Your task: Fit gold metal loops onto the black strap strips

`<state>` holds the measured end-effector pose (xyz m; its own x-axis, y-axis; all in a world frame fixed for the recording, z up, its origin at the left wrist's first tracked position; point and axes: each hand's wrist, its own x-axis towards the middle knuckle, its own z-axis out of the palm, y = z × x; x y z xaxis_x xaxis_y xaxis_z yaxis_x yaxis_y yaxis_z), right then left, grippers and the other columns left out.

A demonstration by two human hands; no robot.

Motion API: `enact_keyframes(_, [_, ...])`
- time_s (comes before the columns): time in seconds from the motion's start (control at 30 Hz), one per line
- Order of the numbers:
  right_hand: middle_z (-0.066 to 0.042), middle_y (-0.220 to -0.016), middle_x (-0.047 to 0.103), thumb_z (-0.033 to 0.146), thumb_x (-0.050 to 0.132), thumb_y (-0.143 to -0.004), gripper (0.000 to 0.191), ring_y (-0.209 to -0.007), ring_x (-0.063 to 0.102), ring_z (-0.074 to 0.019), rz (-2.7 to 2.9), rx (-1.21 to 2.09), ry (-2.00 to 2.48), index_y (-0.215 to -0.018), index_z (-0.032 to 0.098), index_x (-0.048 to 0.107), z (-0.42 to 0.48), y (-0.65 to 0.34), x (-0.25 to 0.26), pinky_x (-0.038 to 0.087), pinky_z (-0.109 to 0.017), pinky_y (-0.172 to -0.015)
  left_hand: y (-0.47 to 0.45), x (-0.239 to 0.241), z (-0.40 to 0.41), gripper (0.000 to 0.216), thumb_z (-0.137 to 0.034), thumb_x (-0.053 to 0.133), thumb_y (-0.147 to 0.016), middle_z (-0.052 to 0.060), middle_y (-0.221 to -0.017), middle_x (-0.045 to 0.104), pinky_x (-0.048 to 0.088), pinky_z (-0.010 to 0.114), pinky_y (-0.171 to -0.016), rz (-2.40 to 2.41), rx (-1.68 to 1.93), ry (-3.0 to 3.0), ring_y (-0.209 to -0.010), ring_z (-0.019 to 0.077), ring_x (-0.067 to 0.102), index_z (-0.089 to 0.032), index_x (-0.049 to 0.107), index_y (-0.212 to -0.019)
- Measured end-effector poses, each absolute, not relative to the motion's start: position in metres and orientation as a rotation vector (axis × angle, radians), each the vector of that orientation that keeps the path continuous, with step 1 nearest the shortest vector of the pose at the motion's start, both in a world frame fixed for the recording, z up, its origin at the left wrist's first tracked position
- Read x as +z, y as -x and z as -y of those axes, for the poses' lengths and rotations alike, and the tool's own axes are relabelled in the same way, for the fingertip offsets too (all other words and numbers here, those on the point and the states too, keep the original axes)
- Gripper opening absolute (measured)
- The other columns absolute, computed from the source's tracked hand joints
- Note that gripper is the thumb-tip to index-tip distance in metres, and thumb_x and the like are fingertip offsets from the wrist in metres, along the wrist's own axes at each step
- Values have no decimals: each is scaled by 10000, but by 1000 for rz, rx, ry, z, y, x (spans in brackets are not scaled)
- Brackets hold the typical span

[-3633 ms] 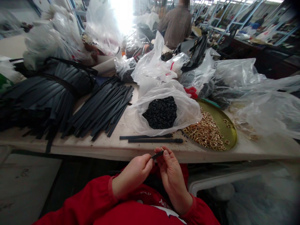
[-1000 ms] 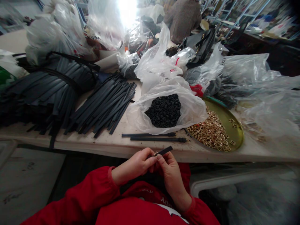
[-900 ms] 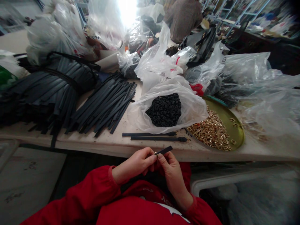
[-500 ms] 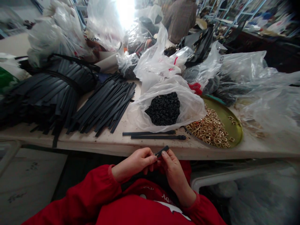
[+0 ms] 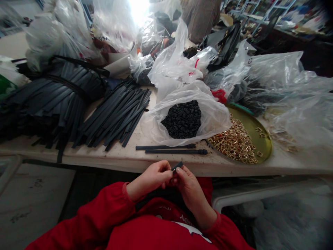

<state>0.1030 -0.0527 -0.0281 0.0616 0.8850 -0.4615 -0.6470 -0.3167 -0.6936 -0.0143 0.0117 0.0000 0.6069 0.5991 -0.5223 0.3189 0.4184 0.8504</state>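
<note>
Both arms bent, forearms angled in from the sides, red sleeves (image 5: 106, 203) down to the wrists. Hands meet in front of my body, just off the near edge of the desk (image 5: 104, 156), fingertips close together. My left hand (image 5: 156, 176) comes in palm down, fingers curled, thumb against the index, pinched on the lower end of a short-showing black strip (image 5: 178, 167). Small gold bit (image 5: 173, 169) at those fingertips; too small to tell its shape. My right hand (image 5: 189, 185) is turned up more, thumb on top of the strip, fingers under it, narrow grip. Strip tilts up to the right, far end poking just past my right thumb; rest hidden by fingers.

On the desk, just beyond: two strips (image 5: 166, 151) side by side, gold at their right ends. Behind them, an open bag (image 5: 214, 119) of black loops (image 5: 182, 119); right of it, a tray (image 5: 262, 149) with heaped gold buckles (image 5: 235, 142). Left: loose pile (image 5: 117, 114), then a tied bundle (image 5: 52, 97).
</note>
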Motion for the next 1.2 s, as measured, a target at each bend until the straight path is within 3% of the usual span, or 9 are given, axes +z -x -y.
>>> enact_keyframes(0.33, [59, -597, 531, 303, 667, -696, 176, -537, 450, -68, 523, 1384, 1262, -700, 181, 541, 54, -111, -25, 371, -183, -519, 17, -3, -9, 169, -316, 433, -790, -38, -591, 530, 373, 180, -440, -908, 236, -1270, -471, 74, 485, -160, 464, -733])
enact_keyframes(0.57, [58, -527, 510, 295, 696, -622, 212, -466, 417, -50, 164, 1700, 1024, -607, 158, 535, 49, -111, -21, 350, -171, -468, 15, 3, -6, 67, -230, 450, -721, -24, -611, 555, 425, 191, -463, -936, 226, -1185, -523, 94, 520, -164, 457, -711])
enact_keyframes(0.87, [83, -517, 444, 373, 643, -709, 239, -444, 362, -49, 449, 1560, 1193, -707, 184, 496, 54, -113, -20, 270, -175, -427, 16, 7, -5, 152, -308, 456, -767, -24, -626, 543, 407, 205, -468, -936, 229, -1387, -518, 100, 512, -162, 479, -729])
enact_keyframes(1.2, [60, -583, 440, 397, 615, -721, 252, -531, 382, -79, 765, 1404, 1414, -716, 183, 482, 52, -121, -22, 310, -213, -500, 20, 2, -7, 206, -362, 452, -789, -31, -626, 522, 376, 195, -470, -860, 232, -1285, -512, 86, 479, -162, 465, -746])
